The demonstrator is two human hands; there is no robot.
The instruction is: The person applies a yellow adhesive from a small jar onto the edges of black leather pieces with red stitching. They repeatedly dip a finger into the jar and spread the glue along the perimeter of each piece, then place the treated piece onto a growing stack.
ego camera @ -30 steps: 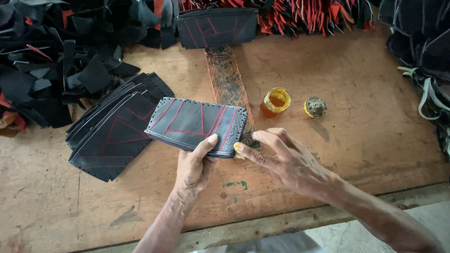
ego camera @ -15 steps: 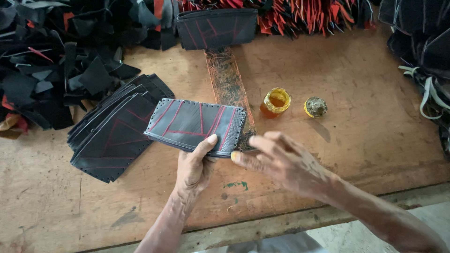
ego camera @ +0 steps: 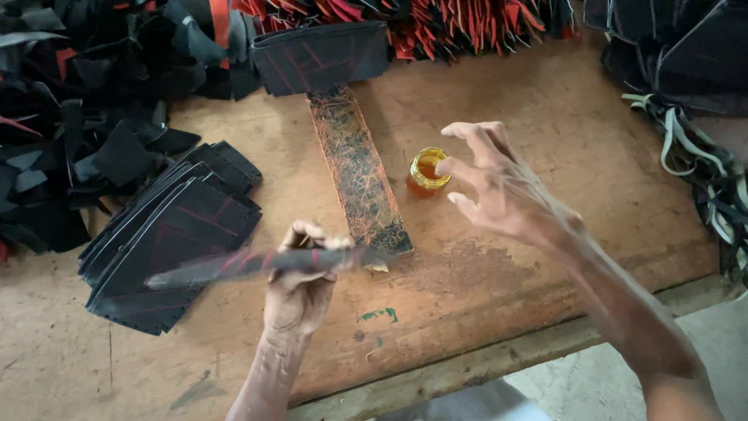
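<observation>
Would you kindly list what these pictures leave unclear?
- Panel in left hand: head view, blurred and edge-on, face hidden.
- Small tin: not visible, likely behind right hand.
- Jar: partly behind the right fingers.
- Scrap piles: cut off by the frame edges.

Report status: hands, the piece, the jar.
Left hand grips black stitched panel edge-on. Right hand open, reaching at amber jar. Nothing between them.
</observation>
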